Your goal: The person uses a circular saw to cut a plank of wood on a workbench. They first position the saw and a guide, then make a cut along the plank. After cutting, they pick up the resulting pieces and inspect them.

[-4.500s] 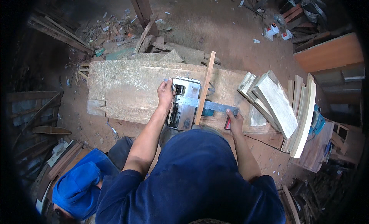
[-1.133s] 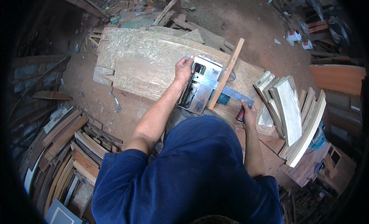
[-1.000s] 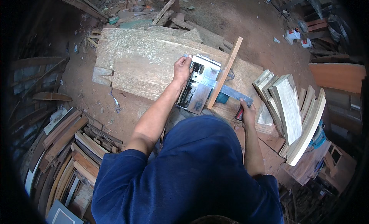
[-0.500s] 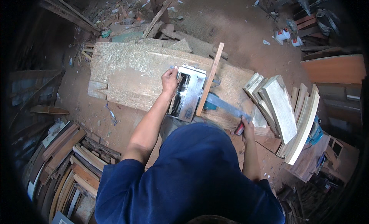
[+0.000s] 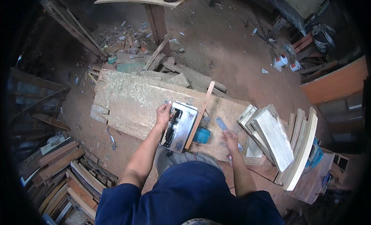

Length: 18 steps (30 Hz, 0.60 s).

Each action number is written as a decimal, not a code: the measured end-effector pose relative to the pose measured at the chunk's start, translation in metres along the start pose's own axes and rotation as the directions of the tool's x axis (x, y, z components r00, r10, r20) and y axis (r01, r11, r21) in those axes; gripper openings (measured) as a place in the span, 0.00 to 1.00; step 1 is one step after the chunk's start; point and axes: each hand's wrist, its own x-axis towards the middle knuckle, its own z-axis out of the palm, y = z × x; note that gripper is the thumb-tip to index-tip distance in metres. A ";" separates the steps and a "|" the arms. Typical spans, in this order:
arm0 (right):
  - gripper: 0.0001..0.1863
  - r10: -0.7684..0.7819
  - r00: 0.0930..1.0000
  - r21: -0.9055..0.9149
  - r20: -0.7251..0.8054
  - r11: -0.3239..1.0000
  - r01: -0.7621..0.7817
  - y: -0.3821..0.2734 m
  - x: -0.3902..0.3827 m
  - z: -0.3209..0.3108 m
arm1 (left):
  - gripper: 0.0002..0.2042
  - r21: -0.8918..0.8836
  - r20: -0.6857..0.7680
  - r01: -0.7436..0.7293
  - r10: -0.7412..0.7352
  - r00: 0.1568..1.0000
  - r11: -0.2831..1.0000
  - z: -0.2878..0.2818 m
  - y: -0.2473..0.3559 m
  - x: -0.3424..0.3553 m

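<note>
My left hand (image 5: 163, 114) is closed on the far left edge of a shiny metal base plate (image 5: 184, 128). The plate has a long dark slot and belongs to an upturned power tool that looks like a circular saw. Its teal body (image 5: 201, 135) shows to the right. A narrow wooden strip (image 5: 201, 113) stands along the plate's right side. My right hand (image 5: 230, 139) is curled over a flat grey metal ruler (image 5: 221, 123), which shows on both sides of the fingers. Some of the fingers are hidden.
The wide plank bench (image 5: 131, 95) is strewn with sawdust. Cut boards (image 5: 273, 134) are stacked at its right end, near another teal tool (image 5: 315, 155). Curved offcuts (image 5: 77, 186) pile up at lower left. White containers (image 5: 280, 62) stand far right.
My right hand has drawn the ruler away from the base plate and turned it. My left hand stays on the plate. The view has tilted up, showing more of the far floor.
</note>
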 end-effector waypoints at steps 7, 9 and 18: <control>0.13 -0.023 0.768 0.423 0.640 0.845 -0.327 -0.069 0.067 0.097 | 0.12 0.068 0.071 0.063 -0.068 0.995 0.996 -0.003 0.000 0.011; 0.11 -0.009 0.741 0.406 0.671 0.841 -0.357 -0.046 0.087 0.108 | 0.12 0.040 0.101 0.055 -0.058 0.993 0.998 0.000 0.002 0.016; 0.10 -0.026 0.717 0.357 0.697 0.879 -0.316 -0.065 0.072 0.122 | 0.13 0.064 0.088 0.102 -0.108 0.990 0.993 -0.003 0.007 0.027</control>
